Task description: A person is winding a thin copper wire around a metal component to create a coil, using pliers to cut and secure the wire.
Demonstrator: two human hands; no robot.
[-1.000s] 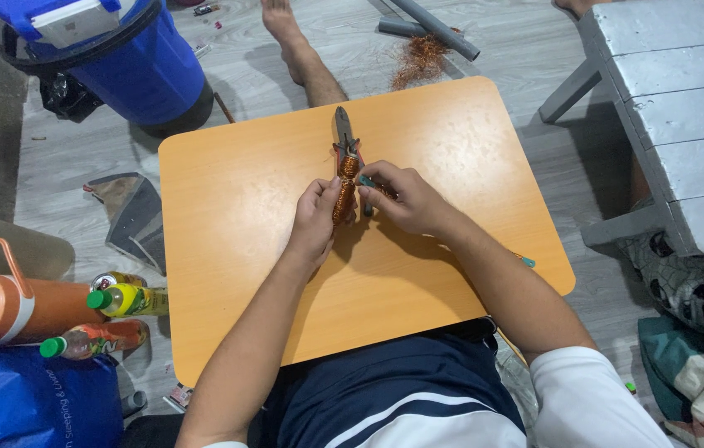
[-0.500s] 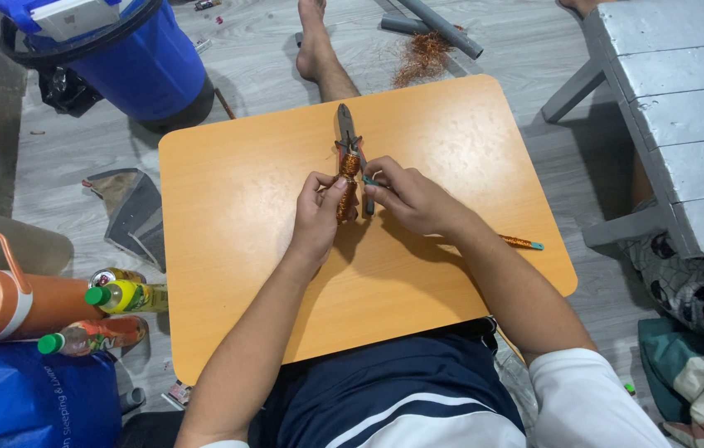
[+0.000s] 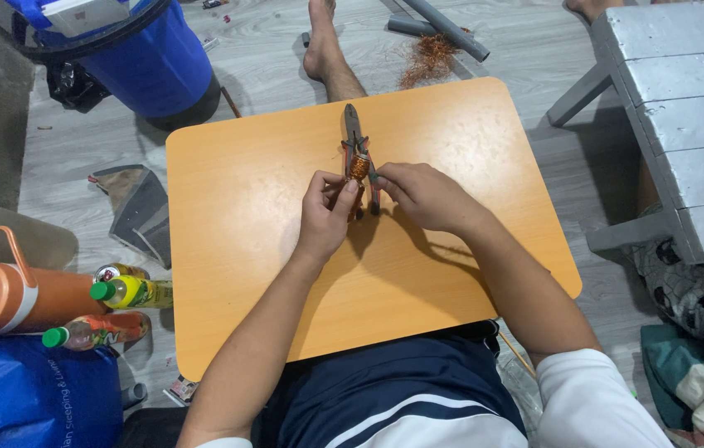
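Note:
A pair of pliers (image 3: pixel 353 131) with red handles lies on the small orange table (image 3: pixel 244 191), jaws pointing away from me. A small coil of copper wire (image 3: pixel 359 167) sits between the handles. My left hand (image 3: pixel 327 211) pinches the coil and the left handle with thumb and fingers. From the right, my right hand (image 3: pixel 422 195) grips the other handle, fingertips close to the coil.
A blue bin (image 3: pixel 132 54) stands at the far left, a grey bench (image 3: pixel 684 108) at the right. Bottles (image 3: pixel 124 292), an orange jug (image 3: pixel 16 297) and a blue bag (image 3: pixel 29 398) lie left of the table. Loose copper wire (image 3: pixel 427 58), grey pipes (image 3: pixel 443 23) and a bare foot (image 3: pixel 323 41) lie beyond it.
Both hands have stayed at the pliers and the coil, with the fingers shifting slightly. The pencil seen by my right forearm half a second ago is now out of sight.

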